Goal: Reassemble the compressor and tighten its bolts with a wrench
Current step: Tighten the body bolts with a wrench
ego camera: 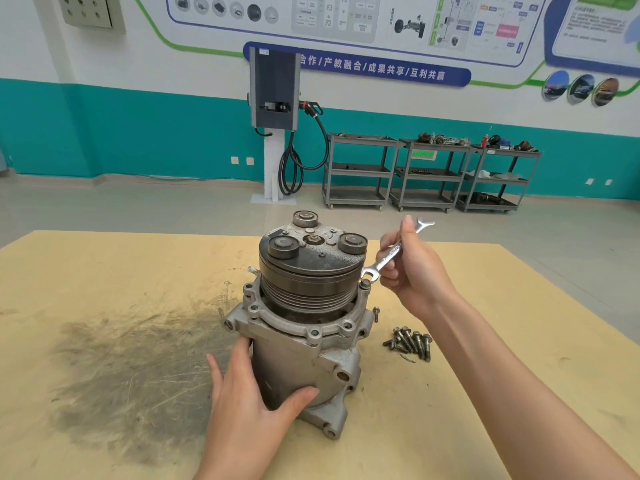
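The compressor (pixel 304 344) stands upright on the table (pixel 485 393), its dark pulley and clutch plate on top. My left hand (pixel 249 393) wraps around the lower left of its grey housing, thumb across the front. My right hand (pixel 412 268) grips a silver open-end wrench (pixel 389 259) to the right of the pulley. The wrench's lower jaw sits at a bolt head (pixel 365 284) on the flange's right side. One loose bolt (pixel 376 313) stands just right of the flange, and several more bolts (pixel 412 341) lie in a small pile beyond it.
A dark greasy smear (pixel 138 372) covers the tan table to the left of the compressor. Beyond the table's far edge is open floor, a wall charger post (pixel 275 133) and three grey shelf carts (pixel 429 171) along the teal wall.
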{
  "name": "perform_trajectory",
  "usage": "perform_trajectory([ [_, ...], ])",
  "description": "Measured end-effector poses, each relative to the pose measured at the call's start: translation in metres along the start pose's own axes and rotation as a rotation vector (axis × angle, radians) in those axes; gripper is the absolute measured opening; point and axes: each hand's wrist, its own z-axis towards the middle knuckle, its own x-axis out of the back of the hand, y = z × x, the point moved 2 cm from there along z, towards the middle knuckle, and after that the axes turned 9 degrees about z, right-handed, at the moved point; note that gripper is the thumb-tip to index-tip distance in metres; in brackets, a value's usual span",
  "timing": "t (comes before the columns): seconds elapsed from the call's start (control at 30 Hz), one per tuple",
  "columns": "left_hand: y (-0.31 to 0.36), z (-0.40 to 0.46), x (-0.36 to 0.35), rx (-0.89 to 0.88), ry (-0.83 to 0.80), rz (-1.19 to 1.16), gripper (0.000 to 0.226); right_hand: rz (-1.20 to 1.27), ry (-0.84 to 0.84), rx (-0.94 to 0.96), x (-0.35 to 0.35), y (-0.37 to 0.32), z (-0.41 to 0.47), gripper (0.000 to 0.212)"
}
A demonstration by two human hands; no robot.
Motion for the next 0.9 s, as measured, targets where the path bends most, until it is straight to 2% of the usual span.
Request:
perform_trajectory([
  [0.23,0.001,-0.001,0.001,-0.004,0.012,-0.013,0.131,-0.073,-0.07,-0.091,-0.01,0.0,0.011,0.048],
  [0.37,0.001,-0.003,0.001,-0.002,0.016,-0.018,0.129,0.034,-0.122,-0.142,-0.01,0.005,0.009,0.047],
  [0.43,0.001,-0.002,0.001,0.005,0.013,-0.018,0.129,0.126,-0.096,-0.066,-0.006,0.01,0.002,0.046],
  [0.57,0.002,-0.002,0.0,0.007,0.006,-0.012,0.129,0.224,0.018,0.209,0.002,0.016,-0.021,0.047],
  [0.67,0.001,-0.002,0.0,0.007,0.009,-0.016,0.129,0.063,0.098,0.437,0.008,0.018,-0.046,0.05],
  [0.73,0.0,-0.002,0.0,0.007,0.011,-0.012,0.129,-0.072,0.067,0.534,0.011,0.019,-0.063,0.037],
  [0.83,0.001,-0.002,0.001,0.009,0.007,-0.01,0.13,-0.139,-0.019,0.59,0.014,0.019,-0.077,0.033],
  [0.9,0.002,-0.002,0.001,0.007,0.007,-0.012,0.13,-0.126,0.008,0.601,0.014,0.013,-0.076,0.037],
])
